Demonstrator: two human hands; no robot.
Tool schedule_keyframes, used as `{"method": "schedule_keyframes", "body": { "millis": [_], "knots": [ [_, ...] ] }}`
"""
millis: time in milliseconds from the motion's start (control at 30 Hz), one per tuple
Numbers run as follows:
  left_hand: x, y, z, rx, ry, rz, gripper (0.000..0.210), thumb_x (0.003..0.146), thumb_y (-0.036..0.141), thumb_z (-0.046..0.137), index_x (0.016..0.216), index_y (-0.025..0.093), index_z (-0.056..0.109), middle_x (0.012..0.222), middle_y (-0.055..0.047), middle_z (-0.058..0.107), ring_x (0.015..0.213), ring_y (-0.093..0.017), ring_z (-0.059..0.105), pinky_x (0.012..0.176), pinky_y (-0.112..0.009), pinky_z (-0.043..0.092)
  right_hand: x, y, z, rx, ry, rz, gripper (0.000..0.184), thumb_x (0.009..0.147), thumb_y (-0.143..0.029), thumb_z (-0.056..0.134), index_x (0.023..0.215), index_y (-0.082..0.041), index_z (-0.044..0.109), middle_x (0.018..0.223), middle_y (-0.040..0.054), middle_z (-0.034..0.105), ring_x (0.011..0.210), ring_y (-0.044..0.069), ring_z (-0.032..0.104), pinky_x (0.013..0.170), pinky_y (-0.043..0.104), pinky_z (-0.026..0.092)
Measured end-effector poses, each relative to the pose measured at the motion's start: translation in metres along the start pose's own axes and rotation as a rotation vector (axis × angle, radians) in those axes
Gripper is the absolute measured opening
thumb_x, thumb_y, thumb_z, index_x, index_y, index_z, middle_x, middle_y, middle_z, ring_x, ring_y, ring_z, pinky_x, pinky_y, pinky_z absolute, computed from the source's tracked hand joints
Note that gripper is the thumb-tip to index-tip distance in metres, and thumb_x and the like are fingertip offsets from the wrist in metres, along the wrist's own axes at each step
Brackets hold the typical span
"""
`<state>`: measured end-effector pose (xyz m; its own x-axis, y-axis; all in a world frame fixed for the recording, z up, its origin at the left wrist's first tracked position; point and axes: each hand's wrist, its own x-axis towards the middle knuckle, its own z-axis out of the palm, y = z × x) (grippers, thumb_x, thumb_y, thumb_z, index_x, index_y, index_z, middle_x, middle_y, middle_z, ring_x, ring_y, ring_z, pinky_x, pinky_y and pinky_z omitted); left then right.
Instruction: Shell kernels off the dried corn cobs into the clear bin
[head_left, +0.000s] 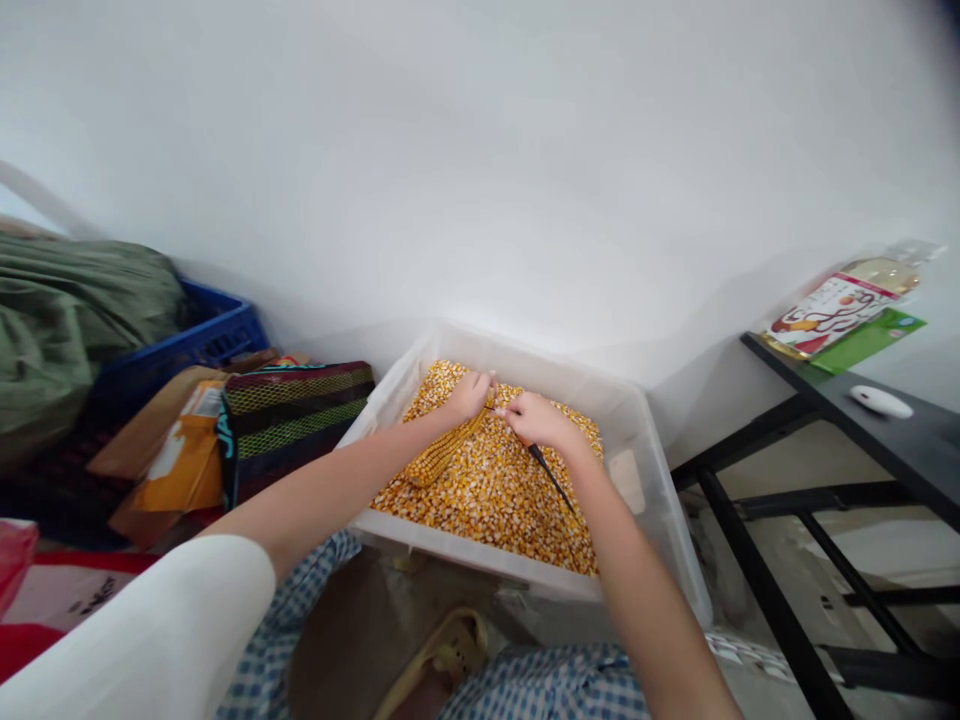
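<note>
Dried corn kernels (487, 510) fill much of a translucent plastic bin (660, 470). An ear of corn (442, 455), its yellow rows still on, lies slanted over them. My left hand (472, 395) is closed around the far end of this ear. Close beside it, my right hand (534, 418) is closed on a slim tool with an orange and black handle (534, 452); a thin dark tip shows between both hands at the ear's end. From the handle a narrow black part runs down across the kernels. My fingers hide most of the grip.
At left stand a blue crate (225, 325) with green cloth (97, 310), cardboard (180, 440) and a striped mesh bag (296, 420). To the right, a black-framed table (892, 430) holds an oil bottle (840, 300), a green packet and a white oval object (881, 402). A white wall rises behind.
</note>
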<state>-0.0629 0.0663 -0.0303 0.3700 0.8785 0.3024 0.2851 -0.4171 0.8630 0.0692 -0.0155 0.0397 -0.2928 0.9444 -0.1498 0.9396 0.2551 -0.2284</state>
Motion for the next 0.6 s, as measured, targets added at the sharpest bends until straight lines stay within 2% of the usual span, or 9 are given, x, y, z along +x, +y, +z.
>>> {"method": "schedule_keyframes", "body": {
  "millis": [167, 300, 433, 533, 600],
  "knots": [
    [-0.005, -0.002, 0.006, 0.1, -0.06, 0.112, 0.045, 0.086, 0.033, 0.025, 0.058, 0.019, 0.057, 0.062, -0.007, 0.06, 0.067, -0.019, 0.054, 0.071, -0.029, 0.037, 0.002, 0.019, -0.005, 0.137, -0.1, -0.047, 0.039, 0.085, -0.037, 0.041, 0.066, -0.011, 0.065, 0.052, 0.0002, 0.056, 0.047, 0.009, 0.042, 0.051, 0.021, 0.03],
    [-0.011, 0.001, 0.016, 0.171, -0.21, 0.19, 0.037, 0.083, 0.034, 0.035, 0.054, 0.02, 0.053, 0.056, -0.006, 0.056, 0.06, -0.018, 0.049, 0.066, -0.029, 0.037, 0.005, 0.024, -0.001, 0.118, -0.16, -0.081, 0.033, 0.081, -0.031, 0.047, 0.061, -0.011, 0.064, 0.048, -0.0016, 0.052, 0.047, 0.009, 0.041, 0.05, 0.021, 0.029],
    [-0.009, 0.003, 0.016, 0.06, -0.21, 0.127, 0.036, 0.08, 0.031, 0.033, 0.054, 0.019, 0.055, 0.058, -0.006, 0.058, 0.064, -0.019, 0.052, 0.068, -0.03, 0.039, 0.0, 0.025, 0.003, 0.123, -0.148, -0.075, 0.034, 0.083, -0.032, 0.046, 0.063, -0.012, 0.064, 0.052, 0.0001, 0.056, 0.049, 0.009, 0.044, 0.051, 0.021, 0.03],
    [-0.002, -0.001, 0.006, -0.151, -0.146, 0.034, 0.042, 0.08, 0.028, 0.025, 0.053, 0.018, 0.056, 0.058, -0.006, 0.059, 0.064, -0.019, 0.055, 0.069, -0.03, 0.041, -0.006, 0.025, 0.002, 0.146, -0.094, -0.06, 0.036, 0.085, -0.035, 0.042, 0.067, -0.012, 0.065, 0.059, 0.0015, 0.061, 0.053, 0.01, 0.047, 0.053, 0.021, 0.031],
    [0.003, -0.004, -0.001, -0.318, -0.131, -0.087, 0.045, 0.08, 0.028, 0.022, 0.054, 0.017, 0.057, 0.053, -0.006, 0.058, 0.057, -0.018, 0.054, 0.064, -0.031, 0.043, -0.008, 0.025, 0.002, 0.153, -0.025, -0.044, 0.038, 0.087, -0.035, 0.039, 0.07, -0.012, 0.065, 0.062, 0.0021, 0.062, 0.055, 0.011, 0.048, 0.055, 0.021, 0.031]
  ]
}}
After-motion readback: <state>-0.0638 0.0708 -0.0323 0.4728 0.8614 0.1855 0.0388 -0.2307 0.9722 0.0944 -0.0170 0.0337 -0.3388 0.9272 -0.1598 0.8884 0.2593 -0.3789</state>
